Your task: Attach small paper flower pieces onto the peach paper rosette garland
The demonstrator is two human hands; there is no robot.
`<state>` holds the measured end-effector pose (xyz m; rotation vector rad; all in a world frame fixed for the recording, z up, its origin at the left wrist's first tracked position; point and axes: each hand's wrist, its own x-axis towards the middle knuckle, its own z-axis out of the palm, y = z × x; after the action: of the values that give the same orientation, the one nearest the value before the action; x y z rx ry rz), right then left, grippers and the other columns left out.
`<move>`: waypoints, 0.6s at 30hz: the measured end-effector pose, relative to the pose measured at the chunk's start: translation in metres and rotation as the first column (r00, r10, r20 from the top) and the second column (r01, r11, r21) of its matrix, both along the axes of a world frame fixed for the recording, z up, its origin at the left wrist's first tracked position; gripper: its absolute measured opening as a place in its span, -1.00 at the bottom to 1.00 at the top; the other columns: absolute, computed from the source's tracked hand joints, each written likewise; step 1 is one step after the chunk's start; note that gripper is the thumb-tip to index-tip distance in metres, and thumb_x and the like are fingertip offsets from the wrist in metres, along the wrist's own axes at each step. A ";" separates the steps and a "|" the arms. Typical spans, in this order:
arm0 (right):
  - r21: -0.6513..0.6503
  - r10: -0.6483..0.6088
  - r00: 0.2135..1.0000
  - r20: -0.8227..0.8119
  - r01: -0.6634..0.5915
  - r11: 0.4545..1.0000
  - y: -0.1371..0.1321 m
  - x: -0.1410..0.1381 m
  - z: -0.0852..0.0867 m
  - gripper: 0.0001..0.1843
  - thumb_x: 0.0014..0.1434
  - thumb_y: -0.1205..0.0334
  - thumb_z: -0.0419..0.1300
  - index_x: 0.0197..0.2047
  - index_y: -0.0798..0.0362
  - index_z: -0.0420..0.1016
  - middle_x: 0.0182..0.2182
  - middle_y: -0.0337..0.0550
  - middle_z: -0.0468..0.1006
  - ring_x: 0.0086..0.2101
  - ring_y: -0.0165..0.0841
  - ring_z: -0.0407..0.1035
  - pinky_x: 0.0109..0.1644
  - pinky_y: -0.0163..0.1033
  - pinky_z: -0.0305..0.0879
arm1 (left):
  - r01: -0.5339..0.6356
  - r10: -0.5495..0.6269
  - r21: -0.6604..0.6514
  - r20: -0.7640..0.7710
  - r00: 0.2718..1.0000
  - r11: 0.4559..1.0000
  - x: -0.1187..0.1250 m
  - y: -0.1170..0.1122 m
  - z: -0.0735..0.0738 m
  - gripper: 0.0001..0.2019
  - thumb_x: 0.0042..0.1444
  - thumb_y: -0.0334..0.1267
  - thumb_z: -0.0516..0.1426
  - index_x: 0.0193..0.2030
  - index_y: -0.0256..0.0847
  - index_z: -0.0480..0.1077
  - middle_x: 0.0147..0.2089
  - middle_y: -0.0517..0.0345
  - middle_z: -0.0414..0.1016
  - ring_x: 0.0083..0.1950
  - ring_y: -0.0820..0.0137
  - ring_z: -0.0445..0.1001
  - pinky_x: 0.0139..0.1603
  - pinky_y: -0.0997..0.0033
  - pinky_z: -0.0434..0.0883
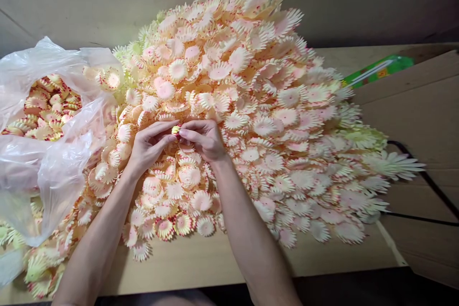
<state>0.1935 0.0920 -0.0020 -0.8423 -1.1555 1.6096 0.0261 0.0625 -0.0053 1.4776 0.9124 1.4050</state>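
Between my two hands is a small yellow petal piece (pixel 175 130) with a red edge, pinched at the fingertips. My left hand (pixel 152 142) comes at it from the left, thumb and fingers closed round its side. From the right, the thumb and forefinger of my right hand (pixel 203 137) press on it too. Both hands are just above a large heap of pale pink and cream artificial flower petals (pixel 265 126) with fringed, red-tipped rims. Several petal discs lie right below my fingers. What my curled lower fingers touch is hidden.
An open clear plastic bag (pixel 64 162) holding more red-edged petals stands at the left. A cardboard box (pixel 412 119) and a green packet (pixel 383 71) are at the right. The wooden table's front edge (pixel 172 267) shows below the heap; a wall rises behind.
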 end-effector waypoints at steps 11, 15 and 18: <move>0.016 -0.008 1.000 -0.024 0.008 1.000 -0.001 0.000 0.002 -0.89 -0.12 0.19 0.41 -0.48 0.03 0.66 -0.58 -0.24 0.56 -0.59 -0.51 0.31 -0.46 -0.36 0.30 | 0.026 -0.025 -0.021 0.033 0.999 0.999 0.000 0.000 0.001 -0.72 0.08 -0.26 0.28 -0.04 -0.04 0.57 -0.07 0.05 0.58 -0.04 0.39 0.51 -0.05 0.42 0.44; 0.009 -0.004 1.000 -0.025 0.004 1.000 -0.001 0.000 0.001 -0.92 -0.13 0.21 0.40 -0.49 0.01 0.66 -0.56 -0.24 0.57 -0.59 -0.51 0.30 -0.47 -0.35 0.28 | 0.027 -0.026 -0.022 0.026 0.999 0.999 0.000 0.000 -0.001 -0.72 0.08 -0.26 0.28 -0.03 -0.05 0.57 -0.06 0.04 0.57 -0.02 0.38 0.50 -0.03 0.39 0.45; 0.008 -0.014 1.000 -0.007 0.014 1.000 -0.001 0.000 0.001 -0.91 -0.14 0.21 0.40 -0.50 0.02 0.65 -0.58 -0.25 0.55 -0.59 -0.51 0.28 -0.48 -0.35 0.26 | 0.035 -0.035 -0.016 0.023 0.999 0.999 -0.001 0.001 -0.002 -0.71 0.07 -0.25 0.28 -0.02 -0.06 0.56 -0.06 0.03 0.58 -0.03 0.38 0.51 -0.03 0.38 0.45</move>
<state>0.1936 0.0912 -0.0009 -0.8372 -1.1483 1.5941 0.0255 0.0634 -0.0075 1.4559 0.8775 1.3833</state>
